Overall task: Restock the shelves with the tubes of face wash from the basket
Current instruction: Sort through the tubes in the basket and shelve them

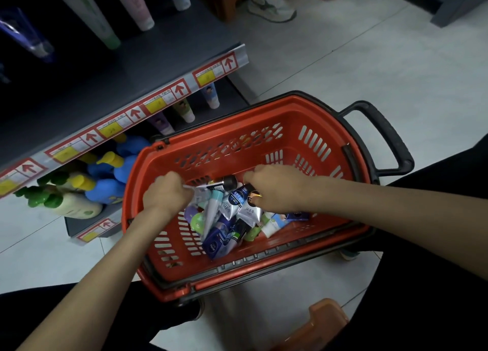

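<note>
Nearest the viewer, an orange stool (pixel 326 321) stands on the floor tiles (pixel 396 68); both forearms reach past it into the red basket (pixel 264 273).
Basket interior: a loose pile of face-wash tubes (pixel 224 232), many in no., lying crossed over one another.
L. hand (pixel 166 192): grip clamped on the flat end of a pale tube (pixel 208 185) w/ black cap.
R. hand (pixel 274 187): grip curled onto a dark-blue tube (pixel 237 197) at the pile's top; the exact hold is partly hidden.
Beyond, just left of the basket: lower shelf w/ blue & cream bottles (pixel 105 187).
Above it: dark shelf (pixel 118 68) w/ price-label strip (pixel 126 115), carrying a few upright tubes (pixel 142 10) at its back, much dark surface showing.
Far: a shoe (pixel 272 5).
Judged stage: early to mid. Picking is under way, and most stock is not yet shelved.
</note>
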`<state>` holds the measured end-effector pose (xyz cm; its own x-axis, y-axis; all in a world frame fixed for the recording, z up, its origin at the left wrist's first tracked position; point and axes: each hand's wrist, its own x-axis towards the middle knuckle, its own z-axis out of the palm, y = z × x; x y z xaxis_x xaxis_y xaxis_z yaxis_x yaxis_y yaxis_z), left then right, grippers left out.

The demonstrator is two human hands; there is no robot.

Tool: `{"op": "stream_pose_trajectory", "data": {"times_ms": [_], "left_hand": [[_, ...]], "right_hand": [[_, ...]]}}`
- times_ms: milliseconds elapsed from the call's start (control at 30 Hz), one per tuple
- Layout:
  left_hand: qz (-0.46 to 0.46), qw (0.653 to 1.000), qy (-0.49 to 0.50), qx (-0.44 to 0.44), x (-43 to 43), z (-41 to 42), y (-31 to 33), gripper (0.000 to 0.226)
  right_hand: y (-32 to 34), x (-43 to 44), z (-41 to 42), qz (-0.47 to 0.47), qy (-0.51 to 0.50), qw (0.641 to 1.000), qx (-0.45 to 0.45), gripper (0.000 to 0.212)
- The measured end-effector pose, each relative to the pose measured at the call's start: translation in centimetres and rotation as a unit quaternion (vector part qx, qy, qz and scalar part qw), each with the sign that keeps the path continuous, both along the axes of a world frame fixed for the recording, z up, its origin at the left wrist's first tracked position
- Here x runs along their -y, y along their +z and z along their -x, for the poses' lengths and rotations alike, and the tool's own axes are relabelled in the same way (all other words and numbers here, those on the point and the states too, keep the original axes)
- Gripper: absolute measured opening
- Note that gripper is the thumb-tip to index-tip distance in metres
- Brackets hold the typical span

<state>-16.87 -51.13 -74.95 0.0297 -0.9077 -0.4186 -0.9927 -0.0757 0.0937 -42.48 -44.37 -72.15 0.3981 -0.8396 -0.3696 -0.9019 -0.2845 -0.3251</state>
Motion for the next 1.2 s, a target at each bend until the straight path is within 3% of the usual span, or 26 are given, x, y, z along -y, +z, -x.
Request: {"op": "stream_pose_trajectory", "data": {"times_ms": [133,233,333,467,600,767,867,1033,1200], "left_hand": [[-0.006,0.985,0.045,-0.166,0.6,1.4,4.7,0.016],[-0.022,0.934,0.143,-0.327,0.0,3.1,8.2,0.017],[-0.037,0.888,0.192,-0.417,-1.0,4.4,10.7,0.025],[-0.065,0.818,0.258,-0.510,-1.7,5.5,12.4,0.031],[-0.090,0.789,0.269,-0.545,-1.4,5.6,12.9,0.037],[0.000,0.800,0.212,-0.561,-1.1,5.9,13.5,0.027],[0.042,0.820,0.157,-0.549,-1.1,6.0,13.7,0.028],[0.011,0.774,0.112,-0.623,-1.2,6.9,14.3,0.028],[0.082,0.772,0.091,-0.624,-0.6,7.2,13.7,0.023]], "right_hand": [[0.2,0.6,-0.2,0.027,-0.024,0.999,0.000,0.043],[0.4,1.0,-0.4,0.055,-0.061,0.996,0.029,0.058],[0.9,1.5,-0.7,0.104,-0.093,0.987,0.078,0.066],[1.2,2.2,-1.0,0.145,-0.138,0.972,0.123,0.051],[1.4,2.7,-0.9,0.106,-0.193,0.953,0.206,0.040],[3.2,2.8,-1.4,0.004,-0.269,0.883,0.384,0.058],[5.3,3.1,-1.3,-0.026,-0.298,0.834,0.464,0.054],[7.9,3.9,-0.9,-0.014,-0.308,0.784,0.539,0.038],[9.0,4.1,-0.5,-0.018,-0.295,0.774,0.560,0.036]]}}
